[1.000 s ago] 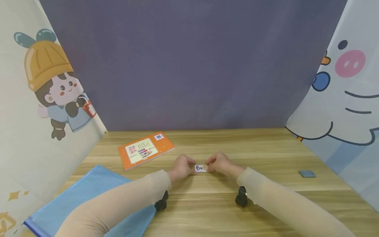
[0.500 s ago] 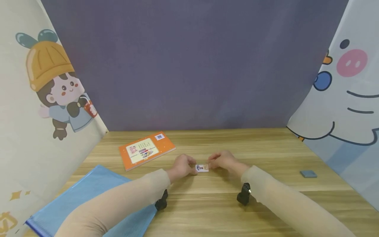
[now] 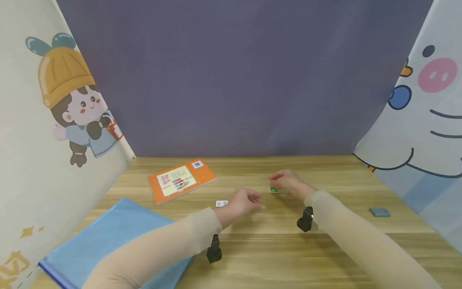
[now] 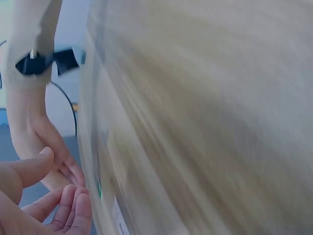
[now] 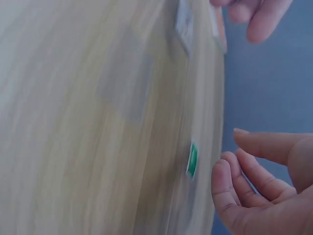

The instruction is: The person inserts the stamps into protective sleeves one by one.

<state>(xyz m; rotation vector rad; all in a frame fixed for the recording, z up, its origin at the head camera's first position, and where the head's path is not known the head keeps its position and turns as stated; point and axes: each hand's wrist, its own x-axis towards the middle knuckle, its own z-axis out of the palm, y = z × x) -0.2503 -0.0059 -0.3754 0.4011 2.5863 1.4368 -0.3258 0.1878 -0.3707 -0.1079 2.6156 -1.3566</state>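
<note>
Nothing shows between the thumb and fingers of my left hand (image 3: 243, 202), which hovers over the wooden table (image 3: 260, 253) with loosely bent fingers. Just behind its wrist side, a small white printed piece (image 3: 221, 203) lies on the table, partly covered by the hand in the head view. My right hand (image 3: 286, 180), farther forward and to the right, is also free of anything; thumb and fingers stand apart in the right wrist view. Below its fingertips a small flat green piece with a white edge (image 5: 191, 160) rests on the wood.
An orange booklet (image 3: 207, 172) lies at the back left. A blue mesh zip pouch (image 3: 108, 228) spreads over the front left, under the left forearm. Far right sits a small grey-blue flat block (image 3: 379, 212). A dark backdrop (image 3: 245, 80) rises behind the table.
Both hands were at a small white printed piece at mid-table. They have parted from it; the right hand moved forward and right, the left rightward. The green piece now shows.
</note>
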